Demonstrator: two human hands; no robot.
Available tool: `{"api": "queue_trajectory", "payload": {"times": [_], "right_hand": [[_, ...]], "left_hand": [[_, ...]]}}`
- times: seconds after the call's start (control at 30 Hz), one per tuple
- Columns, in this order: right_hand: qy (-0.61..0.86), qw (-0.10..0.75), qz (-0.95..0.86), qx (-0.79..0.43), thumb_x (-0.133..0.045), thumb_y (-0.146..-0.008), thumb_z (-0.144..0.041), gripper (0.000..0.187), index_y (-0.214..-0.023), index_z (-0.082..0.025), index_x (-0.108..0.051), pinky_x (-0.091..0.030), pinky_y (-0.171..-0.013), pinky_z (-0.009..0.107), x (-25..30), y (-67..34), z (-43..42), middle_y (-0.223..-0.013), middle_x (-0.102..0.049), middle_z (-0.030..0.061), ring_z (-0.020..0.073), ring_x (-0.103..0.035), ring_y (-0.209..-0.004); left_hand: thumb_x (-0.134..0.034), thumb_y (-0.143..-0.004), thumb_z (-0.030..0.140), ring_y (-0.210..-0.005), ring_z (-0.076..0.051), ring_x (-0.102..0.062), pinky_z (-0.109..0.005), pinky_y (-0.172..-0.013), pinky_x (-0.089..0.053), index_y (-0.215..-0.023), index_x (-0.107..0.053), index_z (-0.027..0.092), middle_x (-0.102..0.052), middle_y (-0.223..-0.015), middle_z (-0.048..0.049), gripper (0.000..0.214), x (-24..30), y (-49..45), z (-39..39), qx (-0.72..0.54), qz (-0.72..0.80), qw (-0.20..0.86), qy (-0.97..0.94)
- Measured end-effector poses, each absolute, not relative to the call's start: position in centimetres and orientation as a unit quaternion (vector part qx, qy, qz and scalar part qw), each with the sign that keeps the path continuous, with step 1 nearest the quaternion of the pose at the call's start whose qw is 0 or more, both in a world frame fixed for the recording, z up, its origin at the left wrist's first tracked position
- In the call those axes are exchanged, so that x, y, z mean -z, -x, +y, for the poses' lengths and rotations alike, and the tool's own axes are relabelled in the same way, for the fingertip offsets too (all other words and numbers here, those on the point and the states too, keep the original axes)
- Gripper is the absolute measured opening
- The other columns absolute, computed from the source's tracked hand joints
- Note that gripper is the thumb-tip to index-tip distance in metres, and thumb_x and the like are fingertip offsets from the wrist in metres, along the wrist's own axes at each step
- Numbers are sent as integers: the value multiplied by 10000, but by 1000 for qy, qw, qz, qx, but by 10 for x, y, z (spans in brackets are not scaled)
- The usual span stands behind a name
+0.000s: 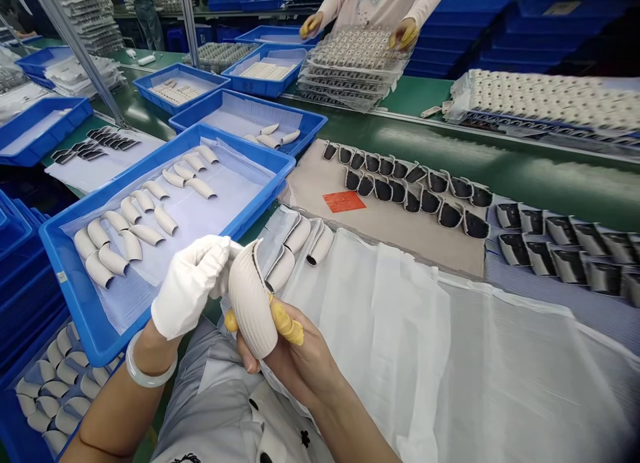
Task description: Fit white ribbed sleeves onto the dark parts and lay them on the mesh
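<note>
Head view: ribbed shell held close in, just past the blue tray rim, cradled by the right hand, yellow-cotted fingers curled snugly around it, gloved left hand pinching its upper end: a steady two-handed hold.

Stacked blue crates stand behind a long green workbench

The 1 view comes from a camera worn on the person's head, facing forward and down, very near the gloved left hand and the right hand that grip a ribbed white shell. Its wide field runs past them, over a blue tray, to the far edge of a green-topped table, where a co-worker stands opposite at the top of the frame.
</note>
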State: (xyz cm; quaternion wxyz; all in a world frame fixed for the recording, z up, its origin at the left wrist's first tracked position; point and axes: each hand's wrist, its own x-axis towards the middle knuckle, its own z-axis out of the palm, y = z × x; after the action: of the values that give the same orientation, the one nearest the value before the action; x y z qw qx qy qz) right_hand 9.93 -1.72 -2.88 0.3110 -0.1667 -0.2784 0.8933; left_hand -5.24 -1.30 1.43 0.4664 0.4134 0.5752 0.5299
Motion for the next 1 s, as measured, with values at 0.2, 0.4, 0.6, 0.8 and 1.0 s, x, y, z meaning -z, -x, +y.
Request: {"api": "queue_trajectory", "payload": {"times": [0.2,0.4,0.6,0.8,1.0], "right_hand": [[148,316,-222,-911,-602,-829,-506,387,-830,-121,-646,-345,-452,215,30,-97,-15,-692,-629,51,95,-510,-470],[82,283,-142,-945,-576,-863,-391,287,-885,-125,-682,-253,-419,207,32,-94,-13,-790,-645,53,43,-378,-414],[71,251,-29,-965,-611,-768,-203,202,-943,-124,-671,-191,-371,168,25,-86,-18,-812,-658,44,34,-259,-426],[66,269,-25,-960,-603,-779,-182,182,-927,-108,-679,-233,-391,147,25,-84,-21,-786,-660,42,31,-262,-442],[160,346,-63,-922,-648,-817,-296,167,-803,-130,-659,-309,-453,184,28,-84,-20,-648,-586,6,62,-399,-480]], "left_hand": [[-826,-577,309,-927,-184,-594,-257,-762,-499,-1023,-636,227,-634,-1006,-23,492,-25,50,-17,-431,613,423,-510],[-703,-711,424,-770,-155,-580,-260,-672,-496,-892,-627,198,-606,-825,-8,299,-25,45,-13,-447,655,379,-477],[-692,-668,554,-601,-121,-523,-225,-528,-441,-735,-582,180,-554,-641,25,396,-26,42,-8,-433,704,367,-427],[-634,-730,550,-666,-143,-556,-255,-603,-468,-795,-600,192,-590,-717,6,366,-26,48,-9,-411,701,362,-456],[-829,-506,323,-1111,-314,-523,-420,-907,-463,-1331,-433,246,-550,-1227,-88,919,-27,49,-15,-301,635,362,-613]]}}
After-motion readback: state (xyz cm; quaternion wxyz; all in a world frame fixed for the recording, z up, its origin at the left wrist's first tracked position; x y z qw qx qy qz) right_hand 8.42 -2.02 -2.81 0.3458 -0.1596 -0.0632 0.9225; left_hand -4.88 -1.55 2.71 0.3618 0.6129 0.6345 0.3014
